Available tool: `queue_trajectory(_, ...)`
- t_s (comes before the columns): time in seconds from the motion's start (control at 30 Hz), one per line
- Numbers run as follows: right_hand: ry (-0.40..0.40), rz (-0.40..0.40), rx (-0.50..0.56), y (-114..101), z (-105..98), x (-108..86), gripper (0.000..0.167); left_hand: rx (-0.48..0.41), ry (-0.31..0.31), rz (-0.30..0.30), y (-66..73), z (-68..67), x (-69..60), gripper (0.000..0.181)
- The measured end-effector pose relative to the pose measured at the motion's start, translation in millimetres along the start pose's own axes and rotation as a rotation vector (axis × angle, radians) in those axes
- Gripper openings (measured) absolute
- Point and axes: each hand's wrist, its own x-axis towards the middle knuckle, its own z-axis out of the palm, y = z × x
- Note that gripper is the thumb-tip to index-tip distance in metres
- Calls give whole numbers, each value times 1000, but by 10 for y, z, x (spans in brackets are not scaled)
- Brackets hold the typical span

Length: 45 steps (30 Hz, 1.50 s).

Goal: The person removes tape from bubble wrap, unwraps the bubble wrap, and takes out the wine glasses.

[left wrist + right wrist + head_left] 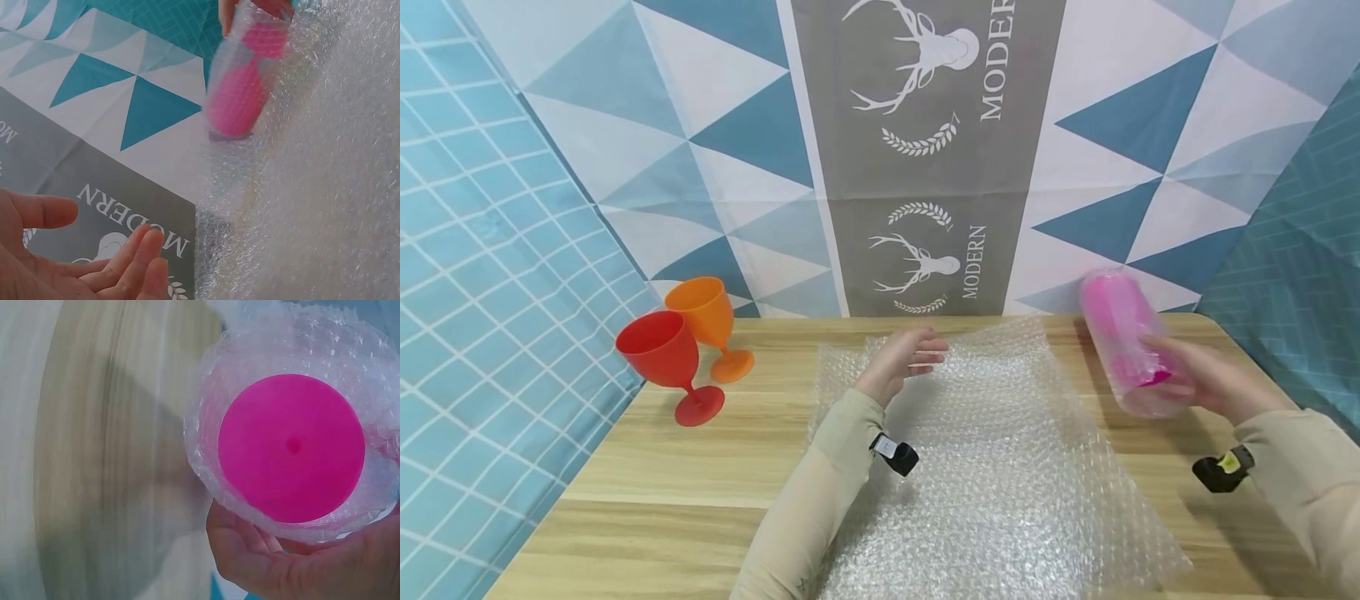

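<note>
My right hand [1213, 379] grips a pink goblet [1123, 333] rolled up in bubble wrap, at the right side of the table. The right wrist view shows its round base [275, 475] inside the wrap's end, with fingers [240, 547] curled round the outside. My left hand [901, 362] holds nothing; its fingers are loosely extended above a flat bubble wrap sheet [1000, 475]. In the left wrist view, the wrapped goblet is blurred and tilted, apart from the left hand.
At the table's left stand a red goblet [662, 350] and an orange goblet [700, 308], close together. The bubble wrap sheet covers the middle of the wooden table [625, 467]. A patterned cloth [925, 167] hangs behind the far edge.
</note>
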Motion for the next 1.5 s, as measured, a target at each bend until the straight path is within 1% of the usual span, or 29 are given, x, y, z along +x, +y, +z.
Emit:
queue_trajectory(0.03, 1, -11, 25, -31, 51, -26, 35, -5, -15, -3, -3, 1, 1, 41)
queue_trajectory(0.07, 2, -30, 18, -80, 123, -75, 34, -9, -30, -7, -6, 3, 1, 41)
queue_trajectory(0.1, 5, -43, 28, -111, 174, -105, 24, -8, -37, -7, -9, 9, 1, 42)
queue_trajectory(0.13, 4, -54, 32, -135, 218, -129, 18, -5, -47, -8, -14, 15, 0, 42)
queue_trajectory(0.2, 7, -66, 24, -188, 303, -174, 15, -18, -63, -14, -23, 31, -1, 43)
queue_trajectory(0.23, 7, -76, 11, -210, 343, -190, 17, -14, -67, -13, -30, 40, -4, 43)
queue_trajectory(0.27, 6, -84, -8, -230, 382, -203, 23, -12, -70, -13, -34, 49, -7, 44)
queue_trajectory(0.4, 0, -111, -117, -302, 538, -262, 62, -16, -60, -8, -62, 90, -12, 45)
queue_trajectory(0.47, -26, -128, -152, -331, 620, -296, 72, -25, -48, -8, -72, 110, -14, 45)
queue_trajectory(0.6, -94, -149, -169, -376, 803, -385, 74, -32, -26, 1, -92, 148, -13, 44)
queue_trajectory(0.73, -149, -137, -164, -378, 995, -475, 80, 3, -14, 31, -131, 184, 7, 49)
queue_trajectory(0.83, -175, -106, -169, -347, 1128, -516, 86, 33, -8, 56, -163, 206, 22, 51)
queue_trajectory(1.0, -198, -44, -217, -268, 1334, -554, 94, 64, 3, 67, -212, 248, 40, 53)
queue_trajectory(1.1, -213, -27, -235, -221, 1433, -559, 95, 112, 6, 73, -228, 283, 42, 56)
queue_trajectory(1.2, -228, -22, -227, -180, 1506, -548, 96, 153, 17, 81, -234, 326, 34, 60)
queue_trajectory(1.3, -239, -21, -205, -138, 1561, -525, 96, 214, 46, 123, -245, 370, 32, 63)
queue_trajectory(1.4, -238, -19, -199, -96, 1608, -503, 96, 296, 73, 206, -249, 422, 23, 61)
queue_trajectory(1.5, -240, -16, -200, -58, 1649, -485, 97, 428, 108, 302, -251, 480, 28, 60)
